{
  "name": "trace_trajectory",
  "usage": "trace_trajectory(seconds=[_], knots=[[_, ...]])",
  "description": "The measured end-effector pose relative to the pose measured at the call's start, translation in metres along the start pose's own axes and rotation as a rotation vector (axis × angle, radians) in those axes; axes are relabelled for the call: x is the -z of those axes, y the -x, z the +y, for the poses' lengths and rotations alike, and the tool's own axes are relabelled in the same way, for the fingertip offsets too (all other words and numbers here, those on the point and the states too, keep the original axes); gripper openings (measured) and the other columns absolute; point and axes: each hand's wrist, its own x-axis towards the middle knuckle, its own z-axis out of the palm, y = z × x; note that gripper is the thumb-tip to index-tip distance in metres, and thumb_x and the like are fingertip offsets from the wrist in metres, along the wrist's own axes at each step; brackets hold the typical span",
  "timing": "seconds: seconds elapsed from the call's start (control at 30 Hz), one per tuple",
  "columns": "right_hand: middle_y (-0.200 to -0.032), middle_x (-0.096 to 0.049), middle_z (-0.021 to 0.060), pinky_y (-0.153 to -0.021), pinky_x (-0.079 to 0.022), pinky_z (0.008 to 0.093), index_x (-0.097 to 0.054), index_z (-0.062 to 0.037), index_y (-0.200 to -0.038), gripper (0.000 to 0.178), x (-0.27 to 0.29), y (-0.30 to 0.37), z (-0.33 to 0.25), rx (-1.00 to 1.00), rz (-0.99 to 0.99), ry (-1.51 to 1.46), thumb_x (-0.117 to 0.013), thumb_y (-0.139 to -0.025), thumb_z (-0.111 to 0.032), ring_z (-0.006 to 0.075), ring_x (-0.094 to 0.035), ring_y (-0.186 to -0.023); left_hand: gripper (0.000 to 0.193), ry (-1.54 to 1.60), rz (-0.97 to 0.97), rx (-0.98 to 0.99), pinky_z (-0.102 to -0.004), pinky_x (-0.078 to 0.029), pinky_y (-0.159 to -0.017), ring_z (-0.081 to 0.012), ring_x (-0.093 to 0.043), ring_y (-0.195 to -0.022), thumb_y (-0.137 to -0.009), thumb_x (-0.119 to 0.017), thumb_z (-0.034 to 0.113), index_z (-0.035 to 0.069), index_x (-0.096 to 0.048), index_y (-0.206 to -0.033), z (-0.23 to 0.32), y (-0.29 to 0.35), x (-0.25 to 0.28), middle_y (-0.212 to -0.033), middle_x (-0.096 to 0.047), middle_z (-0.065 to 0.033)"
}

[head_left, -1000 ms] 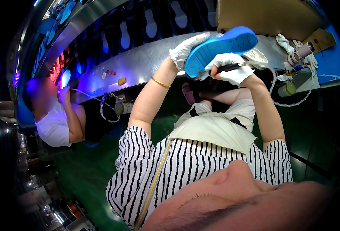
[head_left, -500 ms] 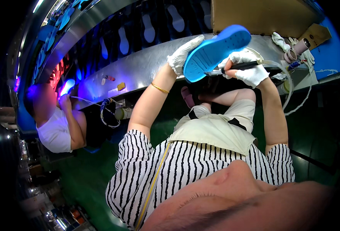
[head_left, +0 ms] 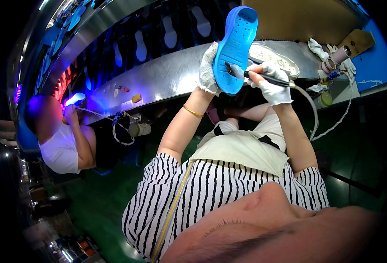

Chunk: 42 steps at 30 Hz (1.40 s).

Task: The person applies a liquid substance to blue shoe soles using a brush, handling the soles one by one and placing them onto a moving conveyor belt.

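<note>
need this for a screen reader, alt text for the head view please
White-gloved left hand holds up a blue perforated shoe sole; white-gloved right hand holds a black-handled brush-like tool at its surface. Beyond lies a grey metal bench.

The shoe sole (head_left: 237,41) was blue, the brush handle (head_left: 272,79) black, the left glove (head_left: 208,73) and right glove (head_left: 276,91) white. Wavy black stripes ran down the white shirt (head_left: 228,186); the apron (head_left: 235,149) was cream, the bangle (head_left: 192,111) gold.

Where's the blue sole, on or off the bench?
Off: the left hand holds the sole up, one end past the edge of the bench.
</note>
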Motion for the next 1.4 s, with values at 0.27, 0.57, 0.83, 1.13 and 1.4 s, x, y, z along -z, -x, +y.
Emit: trace_trajectory(seconds=[0.27, 0.57, 0.83, 1.13, 1.4], knots=[[-0.074, -0.064, 0.0058, -0.062, -0.048, 0.0225, -0.064, -0.0003, -0.083, 0.006, -0.019, 0.017, -0.011, -0.067, -0.209, -0.106, -0.065, -0.08, -0.005, 0.0095, -0.06, -0.066, 0.065, 0.158, -0.075, 0.022, -0.043, -0.048, -0.089, -0.0335, -0.06, -0.096, -0.088, -0.036, 0.051, -0.002, -0.046, -0.124, 0.003, 0.007, 0.006, -0.114, -0.056, -0.0221], [-0.071, -0.063, 0.0056, -0.057, -0.048, 0.0228, -0.063, 0.0002, -0.079, 0.006, -0.024, 0.003, -0.013, 0.23, -0.144, 0.084, -0.066, -0.075, 0.002, 0.0095, -0.06, -0.061, 0.061, -0.003, 0.052, -0.07, -0.041, -0.05, -0.085, -0.03, -0.059, -0.096, -0.089, -0.033, 0.051, 0.001, -0.048, -0.12, -0.012, 0.004, 0.014, -0.11, -0.058, -0.0195], [-0.069, -0.062, 0.0052, -0.055, -0.047, 0.0217, -0.063, -0.0016, -0.084, 0.005, 0.012, -0.048, -0.005, 0.135, 0.319, 0.016, -0.063, -0.083, -0.007, 0.0092, -0.058, -0.057, 0.054, 0.03, 0.034, 0.03, -0.0389, -0.048, -0.09, -0.0256, -0.059, -0.098, -0.091, -0.039, 0.047, 0.003, -0.048, -0.12, -0.03, 0.004, -0.002, -0.111, -0.058, -0.0148], [-0.068, -0.059, 0.0033, -0.051, -0.046, 0.0216, -0.061, -0.0002, -0.089, 0.011, 0.019, -0.062, -0.009, -0.037, 0.262, -0.301, -0.063, -0.083, -0.009, 0.0091, -0.056, -0.055, 0.062, -0.124, 0.041, -0.044, -0.0443, -0.048, -0.09, -0.0306, -0.058, -0.101, -0.091, -0.035, 0.053, 0.004, -0.04, -0.129, -0.021, -0.004, -0.001, -0.118, -0.054, -0.0164], [-0.083, -0.063, 0.0072, -0.073, -0.048, 0.0299, -0.064, -0.004, -0.085, 0.019, 0.04, -0.054, -0.026, 0.49, -0.164, 0.321, -0.071, -0.07, 0.005, 0.0185, -0.061, -0.079, 0.063, -0.358, 0.179, -0.13, -0.0401, -0.048, -0.088, -0.0273, -0.058, -0.1, -0.09, -0.04, 0.054, 0.003, -0.044, -0.128, 0.004, -0.021, -0.015, -0.116, -0.057, -0.0157]])
